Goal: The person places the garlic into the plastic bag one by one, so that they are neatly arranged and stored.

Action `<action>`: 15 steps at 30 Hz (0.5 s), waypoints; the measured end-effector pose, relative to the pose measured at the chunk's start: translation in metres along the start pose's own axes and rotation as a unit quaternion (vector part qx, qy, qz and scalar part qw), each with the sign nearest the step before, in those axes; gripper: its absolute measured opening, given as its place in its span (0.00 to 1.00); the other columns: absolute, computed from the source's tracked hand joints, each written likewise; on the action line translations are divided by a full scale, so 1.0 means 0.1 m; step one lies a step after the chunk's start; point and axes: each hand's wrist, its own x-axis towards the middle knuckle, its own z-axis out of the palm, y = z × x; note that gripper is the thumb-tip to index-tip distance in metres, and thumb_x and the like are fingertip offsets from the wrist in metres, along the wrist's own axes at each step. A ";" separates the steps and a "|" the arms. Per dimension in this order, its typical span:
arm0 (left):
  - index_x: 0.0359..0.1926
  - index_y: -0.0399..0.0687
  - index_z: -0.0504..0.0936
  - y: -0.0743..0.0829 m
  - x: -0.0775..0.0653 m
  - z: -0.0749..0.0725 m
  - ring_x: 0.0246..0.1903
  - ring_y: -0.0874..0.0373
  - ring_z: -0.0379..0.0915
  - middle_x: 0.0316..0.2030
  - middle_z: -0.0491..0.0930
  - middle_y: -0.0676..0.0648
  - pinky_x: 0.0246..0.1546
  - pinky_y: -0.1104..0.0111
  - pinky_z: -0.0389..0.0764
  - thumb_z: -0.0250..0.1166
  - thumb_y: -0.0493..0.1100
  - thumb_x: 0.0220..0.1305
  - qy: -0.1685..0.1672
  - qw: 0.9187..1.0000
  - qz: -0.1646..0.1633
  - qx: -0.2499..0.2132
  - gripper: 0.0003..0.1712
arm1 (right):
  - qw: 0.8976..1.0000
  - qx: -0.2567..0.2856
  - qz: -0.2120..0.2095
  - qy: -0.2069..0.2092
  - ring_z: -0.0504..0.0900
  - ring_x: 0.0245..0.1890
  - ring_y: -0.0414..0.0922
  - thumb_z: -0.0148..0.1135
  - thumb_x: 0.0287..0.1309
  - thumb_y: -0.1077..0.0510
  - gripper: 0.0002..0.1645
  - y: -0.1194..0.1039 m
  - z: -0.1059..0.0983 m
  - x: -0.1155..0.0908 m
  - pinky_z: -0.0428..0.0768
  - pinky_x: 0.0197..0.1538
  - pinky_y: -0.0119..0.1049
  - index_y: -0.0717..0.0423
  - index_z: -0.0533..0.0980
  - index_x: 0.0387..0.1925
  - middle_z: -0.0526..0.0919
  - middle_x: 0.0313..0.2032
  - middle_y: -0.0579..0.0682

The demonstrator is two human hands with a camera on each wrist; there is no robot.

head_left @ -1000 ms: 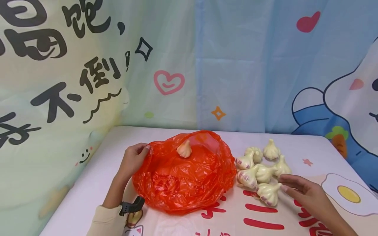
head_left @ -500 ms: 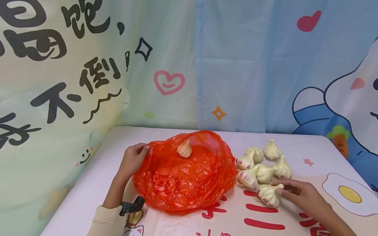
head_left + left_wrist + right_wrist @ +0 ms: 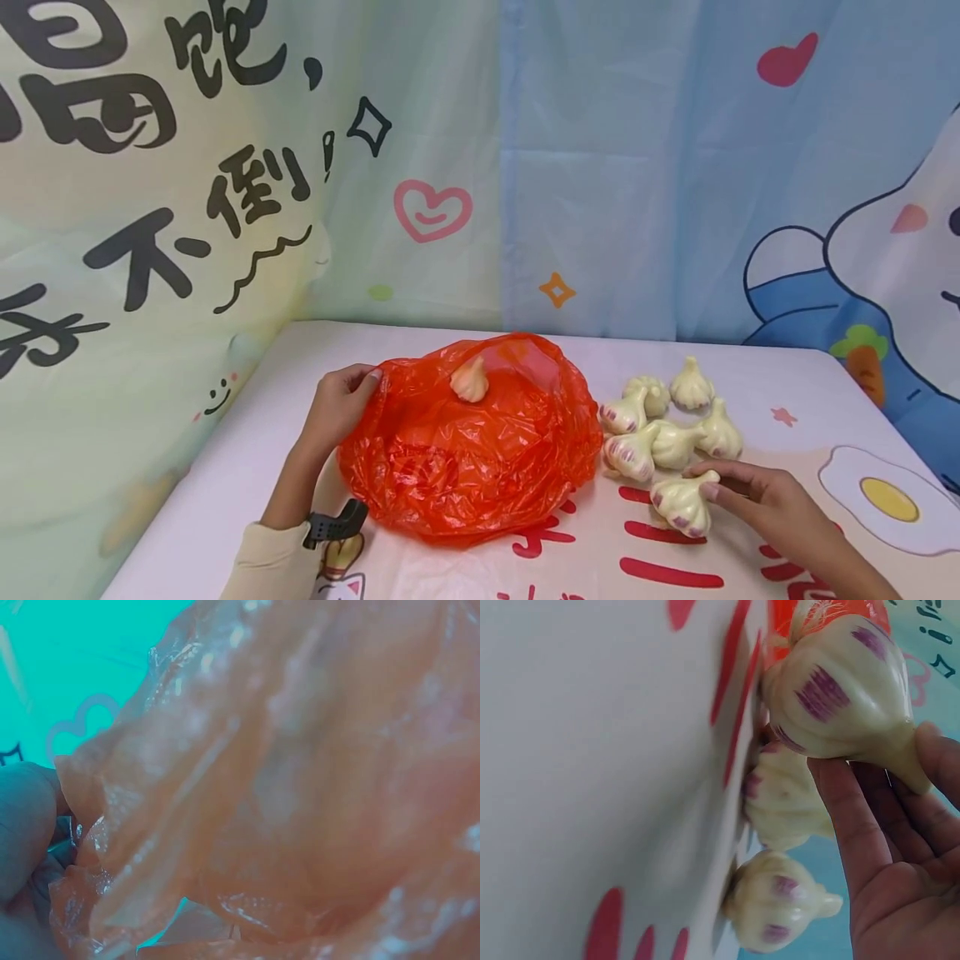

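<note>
At the left edge of a red plastic bag (image 3: 480, 467), my left hand (image 3: 339, 408) pinches the rim between thumb and fingers. The bag lies wide-mouthed on the table, and its crinkled film fills most of the left wrist view. One garlic bulb (image 3: 469, 381), tinted orange, sits at the bag's far side. My right hand (image 3: 776, 500) grips another garlic bulb (image 3: 681, 503) by its neck, thumb on one side and fingers on the other. Purple streaks mark this held bulb (image 3: 840, 690) in the right wrist view. Several pale bulbs cluster just beyond it, including one with its neck upward (image 3: 691, 385).
A white table (image 3: 757, 375) with printed red characters and a fried-egg picture (image 3: 888, 497) carries everything. Behind and to the left hang printed curtains (image 3: 592, 167). A black band (image 3: 336, 525) is on the left wrist.
My right hand has moved left, from beside the nearest bulb to a grip on its neck. That bulb has turned and shifted slightly. The left hand and bag stay put.
</note>
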 end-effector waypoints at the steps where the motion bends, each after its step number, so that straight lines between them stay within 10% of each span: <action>1: 0.49 0.42 0.82 0.00 0.00 0.00 0.35 0.50 0.81 0.41 0.83 0.42 0.37 0.63 0.84 0.54 0.48 0.74 0.000 1.000 -0.002 -0.001 0.17 | 1.000 0.002 0.000 0.004 0.80 0.49 0.51 0.65 0.62 0.50 0.27 -0.02 0.01 -0.01 0.83 0.44 0.38 0.63 0.76 0.57 0.78 0.55 0.63; 15: 0.49 0.43 0.83 -0.01 0.02 0.02 0.34 0.51 0.81 0.40 0.83 0.43 0.36 0.62 0.84 0.55 0.50 0.73 0.002 1.000 -0.009 0.002 0.18 | 0.989 0.029 -0.090 0.113 0.71 0.46 0.17 0.62 0.65 0.52 0.24 -0.29 0.01 -0.07 0.81 0.40 0.26 0.60 0.76 0.58 0.81 0.50 0.42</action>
